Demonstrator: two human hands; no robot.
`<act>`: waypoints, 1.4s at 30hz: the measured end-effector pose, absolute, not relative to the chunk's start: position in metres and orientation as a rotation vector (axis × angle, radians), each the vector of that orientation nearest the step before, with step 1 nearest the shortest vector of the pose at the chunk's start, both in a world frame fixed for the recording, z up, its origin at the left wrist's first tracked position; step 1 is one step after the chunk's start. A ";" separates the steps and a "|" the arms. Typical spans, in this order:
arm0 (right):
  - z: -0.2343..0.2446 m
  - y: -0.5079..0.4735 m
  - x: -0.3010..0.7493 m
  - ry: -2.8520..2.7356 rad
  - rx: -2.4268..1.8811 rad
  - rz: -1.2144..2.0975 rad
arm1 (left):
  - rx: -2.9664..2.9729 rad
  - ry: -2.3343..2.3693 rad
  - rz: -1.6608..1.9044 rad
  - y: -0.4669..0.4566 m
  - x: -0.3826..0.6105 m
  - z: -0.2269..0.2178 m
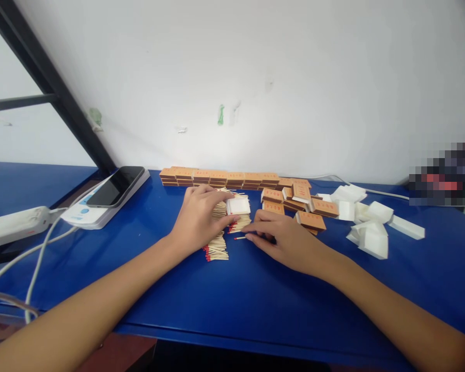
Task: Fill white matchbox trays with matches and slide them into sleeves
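Observation:
My left hand (201, 214) grips a small white matchbox tray (238, 205) between thumb and fingers, its hollow side facing up. A pile of red-tipped matches (217, 249) lies under and beside that hand, and more matches (238, 224) show just below the tray. My right hand (282, 235) is just right of the tray, thumb and index finger nearly together. At its thumb tip is a single match (239, 237), red head pointing left. The other fingers of the right hand are curled and partly hidden.
Orange matchboxes (219, 178) are stacked in a row along the wall. Several loose matchboxes (310, 221) lie right of centre, beside white paper trays (372, 237). On the left are a phone (116, 187) on a white box, a power strip (15, 226) and cables. The blue table (232, 305) has its front edge below.

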State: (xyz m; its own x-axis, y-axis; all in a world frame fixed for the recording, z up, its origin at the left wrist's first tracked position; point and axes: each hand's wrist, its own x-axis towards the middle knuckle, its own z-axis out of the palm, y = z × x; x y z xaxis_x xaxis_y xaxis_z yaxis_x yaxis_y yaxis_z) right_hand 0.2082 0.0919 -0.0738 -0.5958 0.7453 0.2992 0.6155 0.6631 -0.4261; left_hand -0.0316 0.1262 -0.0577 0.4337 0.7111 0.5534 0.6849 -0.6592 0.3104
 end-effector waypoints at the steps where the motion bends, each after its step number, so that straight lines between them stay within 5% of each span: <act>1: -0.074 0.092 0.208 -2.428 -1.057 0.387 | 2.626 1.278 1.043 0.126 -0.031 -0.058; 17: -0.069 0.091 0.210 -2.462 -1.174 0.471 | 2.633 1.265 1.024 0.127 -0.032 -0.059; 42: -0.059 0.090 0.209 -2.183 -1.102 0.160 | 2.676 1.194 1.025 0.120 -0.029 -0.061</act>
State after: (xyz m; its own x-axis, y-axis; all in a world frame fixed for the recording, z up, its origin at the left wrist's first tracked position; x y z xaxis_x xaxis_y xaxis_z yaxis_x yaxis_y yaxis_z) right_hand 0.2087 0.0899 -0.0588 -0.4125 0.7507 0.5160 0.6677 0.6345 -0.3894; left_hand -0.0286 0.1205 -0.0606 0.4865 0.6751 0.5545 0.6506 -0.7036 0.2857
